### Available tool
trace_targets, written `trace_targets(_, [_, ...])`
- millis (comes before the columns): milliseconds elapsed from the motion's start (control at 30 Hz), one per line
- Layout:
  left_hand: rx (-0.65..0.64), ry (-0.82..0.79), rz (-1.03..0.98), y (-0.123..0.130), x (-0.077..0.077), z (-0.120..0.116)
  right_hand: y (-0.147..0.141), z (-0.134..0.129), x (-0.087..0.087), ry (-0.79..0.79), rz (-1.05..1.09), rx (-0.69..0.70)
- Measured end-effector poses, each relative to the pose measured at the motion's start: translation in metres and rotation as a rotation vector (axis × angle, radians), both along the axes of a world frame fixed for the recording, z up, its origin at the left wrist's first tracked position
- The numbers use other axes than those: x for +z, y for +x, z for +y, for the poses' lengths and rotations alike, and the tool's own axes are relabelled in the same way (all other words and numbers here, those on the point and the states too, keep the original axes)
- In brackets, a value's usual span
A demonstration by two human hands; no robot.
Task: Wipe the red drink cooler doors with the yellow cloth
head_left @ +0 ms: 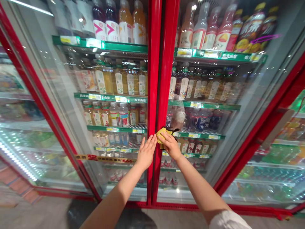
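Note:
My right hand (170, 145) presses a yellow cloth with a dark edge (162, 131) against the red frame of the right glass door (166, 73), its fingers bent over the cloth. Just beside it, my left hand (145, 153) lies with fingers stretched out on the red frame of the left glass door (153, 70), near the seam between the two doors. Nothing shows in the left hand. Part of the cloth is hidden under the right fingers.
Behind the glass, green-edged shelves (126, 46) hold rows of drink bottles (132, 24). A printed strip (105, 158) crosses the left door low down. More lit coolers (16, 127) stand on both sides. Grey floor (52, 211) runs along the bottom.

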State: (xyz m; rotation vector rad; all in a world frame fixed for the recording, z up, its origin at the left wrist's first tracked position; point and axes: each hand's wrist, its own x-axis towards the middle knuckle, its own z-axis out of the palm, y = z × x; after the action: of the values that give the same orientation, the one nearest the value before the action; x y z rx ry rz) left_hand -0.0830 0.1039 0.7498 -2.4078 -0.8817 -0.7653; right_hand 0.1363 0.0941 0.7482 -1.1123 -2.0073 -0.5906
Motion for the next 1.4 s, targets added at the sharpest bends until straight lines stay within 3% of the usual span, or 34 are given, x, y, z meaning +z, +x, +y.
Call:
trace_targets(333, [0.059,-0.049,-0.043,0.005,-0.090,-0.014,-0.017,-0.015,-0.092,-0.056,0.087,0.010])
trace_targets(433, [0.063,-0.067,-0.034,0.005,-0.109,-0.016,-0.022,-0.022,-0.103,-0.093,0.083,-0.014])
trace_targets(500, [0.059,-0.071,-0.018,0.003,-0.111,-0.018,-0.024,-0.029,-0.101,-0.103,0.068,-0.021])
trace_targets(600, [0.030,-0.040,-0.008,0.004,-0.100,-0.024,-0.025,-0.041,-0.089,-0.025,0.071,-0.067])
trace_targets(733, [0.039,0.022,-0.060,0.010,-0.069,-0.036,-0.019,-0.051,-0.074,0.152,0.080,-0.255])
trace_targets(833, [0.060,0.036,-0.096,0.012,-0.049,-0.041,-0.007,-0.047,-0.066,0.108,-0.058,-0.350])
trace_targets(900, [0.053,0.049,-0.094,0.012,-0.040,-0.040,0.004,-0.040,-0.056,0.056,-0.194,-0.338])
trace_targets(1033, [0.003,0.081,-0.065,0.012,-0.022,-0.029,0.020,-0.025,-0.006,0.056,-0.321,-0.304])
trace_targets(1133, [0.002,0.092,-0.079,0.016,-0.005,-0.018,0.015,-0.016,0.042,0.094,-0.219,-0.419])
trace_targets(1200, [0.018,0.092,-0.102,0.020,0.005,-0.012,0.008,-0.011,0.060,0.113,-0.146,-0.486])
trace_targets(1233, [0.024,0.092,-0.108,0.022,0.008,-0.010,0.004,-0.010,0.061,0.116,-0.128,-0.503])
trace_targets(1300, [0.027,0.089,-0.105,0.024,0.010,-0.008,0.001,-0.010,0.045,0.102,-0.134,-0.511])
trace_targets(1400, [0.021,0.081,-0.093,0.022,0.005,-0.007,0.005,-0.015,-0.010,0.080,-0.213,-0.448])
